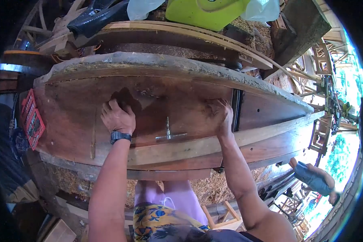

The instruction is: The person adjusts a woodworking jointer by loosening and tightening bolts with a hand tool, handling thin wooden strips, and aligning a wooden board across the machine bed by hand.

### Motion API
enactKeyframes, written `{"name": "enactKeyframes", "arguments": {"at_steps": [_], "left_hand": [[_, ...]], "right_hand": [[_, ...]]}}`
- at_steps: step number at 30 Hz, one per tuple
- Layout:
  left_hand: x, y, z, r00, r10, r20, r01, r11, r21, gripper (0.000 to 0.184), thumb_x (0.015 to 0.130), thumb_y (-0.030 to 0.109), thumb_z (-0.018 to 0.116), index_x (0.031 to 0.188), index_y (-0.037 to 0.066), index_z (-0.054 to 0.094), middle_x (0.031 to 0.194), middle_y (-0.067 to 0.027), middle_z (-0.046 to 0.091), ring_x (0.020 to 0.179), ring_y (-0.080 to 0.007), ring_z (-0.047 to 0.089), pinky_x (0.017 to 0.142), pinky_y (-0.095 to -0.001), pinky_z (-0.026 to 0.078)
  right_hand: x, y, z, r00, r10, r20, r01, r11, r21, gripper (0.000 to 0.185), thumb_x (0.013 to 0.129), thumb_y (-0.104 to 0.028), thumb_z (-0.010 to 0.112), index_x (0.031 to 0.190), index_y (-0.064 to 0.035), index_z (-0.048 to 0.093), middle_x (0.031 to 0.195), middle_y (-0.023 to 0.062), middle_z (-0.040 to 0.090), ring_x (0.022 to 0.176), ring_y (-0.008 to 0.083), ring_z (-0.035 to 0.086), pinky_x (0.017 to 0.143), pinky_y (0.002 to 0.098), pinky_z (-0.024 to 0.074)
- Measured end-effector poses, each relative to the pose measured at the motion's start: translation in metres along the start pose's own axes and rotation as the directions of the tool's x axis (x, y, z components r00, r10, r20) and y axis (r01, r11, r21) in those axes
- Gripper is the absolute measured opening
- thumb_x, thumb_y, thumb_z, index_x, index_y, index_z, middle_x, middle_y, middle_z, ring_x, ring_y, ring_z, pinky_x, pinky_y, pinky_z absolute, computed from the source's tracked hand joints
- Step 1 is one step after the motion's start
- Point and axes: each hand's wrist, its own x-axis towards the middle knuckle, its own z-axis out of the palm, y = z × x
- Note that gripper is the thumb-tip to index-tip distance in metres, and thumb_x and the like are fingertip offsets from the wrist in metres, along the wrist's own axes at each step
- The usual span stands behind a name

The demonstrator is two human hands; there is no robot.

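Note:
My left hand (117, 117), with a dark watch on its wrist, is over the reddish-brown wooden panel (149, 115). Its fingers curl down beside a dark shadow, so what they hold, if anything, is hidden. To the right, my right hand (223, 116) is bent close to the panel near a black bar (236, 105) that crosses it. Those fingers are curled inward, and I cannot make out anything between them. Between both hands lies a metal T-handle tap wrench (168, 132). A thin wooden strip (93, 139) rests left of my left hand.
A red tray of small tools (32, 119) sits at the panel's left end. A rough-edged plank (157, 62) runs along the far side, a pale beam (181, 152) along the near side. Beyond are a lime-green container (205, 12) and shavings. Another person (314, 177) is at right.

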Motion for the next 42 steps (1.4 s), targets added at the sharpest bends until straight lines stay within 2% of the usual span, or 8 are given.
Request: {"name": "enactKeyframes", "arguments": {"at_steps": [10,18,22,25,28,32,38,42], "left_hand": [[0.001,0.001,0.0,0.999,0.026,-0.048,-0.025,1.0,0.009,0.041,0.083,0.029,0.067,0.111,0.005,0.051,0.115,-0.0255,0.057,0.106,-0.0445,0.057,0.089,-0.0544,0.044],[-0.001,0.001,0.003,0.993,0.041,-0.108,-0.038,0.999,0.034,0.038,0.084,0.028,0.067,0.109,0.005,0.052,0.115,-0.0258,0.057,0.106,-0.0449,0.057,0.089,-0.0549,0.044],[0.001,0.003,-0.005,1.0,-0.004,0.028,0.004,1.0,-0.003,0.038,0.084,0.028,0.066,0.112,0.005,0.053,0.117,-0.0263,0.057,0.109,-0.0453,0.056,0.091,-0.0546,0.044],[0.001,0.001,-0.001,1.0,0.021,-0.022,-0.021,1.0,0.016,0.04,0.084,0.029,0.066,0.114,0.005,0.053,0.12,-0.0269,0.057,0.112,-0.0453,0.056,0.092,-0.0544,0.044],[0.0,0.002,-0.001,1.0,0.002,0.009,-0.003,1.0,0.014,0.041,0.084,0.029,0.066,0.115,0.005,0.053,0.121,-0.0271,0.056,0.113,-0.0451,0.056,0.093,-0.0543,0.044],[-0.001,-0.001,0.003,1.0,0.008,-0.03,-0.007,0.999,0.048,0.043,0.084,0.029,0.067,0.115,0.005,0.052,0.121,-0.0268,0.056,0.113,-0.0451,0.056,0.094,-0.0547,0.043],[-0.002,-0.003,0.005,0.999,0.027,-0.041,-0.025,0.999,0.03,0.046,0.081,0.029,0.069,0.117,0.006,0.051,0.12,-0.0256,0.057,0.112,-0.044,0.056,0.093,-0.0543,0.043],[0.001,0.002,-0.004,1.0,0.007,0.005,-0.007,1.0,0.001,0.044,0.081,0.029,0.069,0.115,0.006,0.052,0.118,-0.0249,0.057,0.11,-0.0433,0.056,0.091,-0.0538,0.043]], "right_hand": [[0.005,-0.012,-0.01,0.999,-0.031,-0.009,0.03,0.999,-0.017,0.009,0.077,-0.008,0.068,0.085,-0.0068,0.072,0.085,0.0114,0.071,0.079,0.0335,0.067,0.075,0.0428,0.0517],[-0.01,0.006,0.007,0.997,0.016,0.076,-0.012,0.999,-0.053,0.029,0.072,-0.022,0.067,0.097,-0.0072,0.068,0.102,0.0143,0.067,0.098,0.0358,0.063,0.092,0.0466,0.0431],[-0.013,0.018,0.019,0.989,0.088,0.116,-0.072,0.988,-0.138,0.033,0.073,-0.022,0.067,0.102,-0.0068,0.069,0.109,0.015,0.068,0.105,0.0374,0.062,0.092,0.047,0.0443],[-0.002,-0.001,0.009,0.999,0.017,0.04,-0.012,0.992,-0.124,0.011,0.077,-0.014,0.069,0.083,-0.0051,0.069,0.089,0.0145,0.068,0.085,0.0355,0.065,0.081,0.0443,0.0484],[-0.006,0.022,0.015,0.997,-0.052,-0.059,0.055,0.997,0.054,0.015,0.079,-0.017,0.071,0.084,-0.0036,0.069,0.092,0.0148,0.069,0.081,0.0369,0.065,0.075,0.0429,0.0508],[-0.048,0.053,0.03,0.968,0.247,0.039,-0.245,0.904,0.35,0.038,0.086,-0.032,0.057,0.109,-0.0039,0.069,0.106,0.0188,0.068,0.101,0.0356,0.064,0.092,0.045,0.0463],[-0.027,0.01,0.008,0.889,0.435,0.143,-0.457,0.825,0.332,0.046,0.091,-0.04,0.05,0.109,-0.0029,0.071,0.108,0.0217,0.068,0.103,0.0381,0.063,0.094,0.0466,0.0449],[-0.04,0.061,0.054,0.98,0.143,-0.14,-0.11,0.97,0.219,0.025,0.083,-0.02,0.064,0.098,-0.0015,0.071,0.09,0.0175,0.069,0.083,0.033,0.066,0.076,0.039,0.0489]]}}
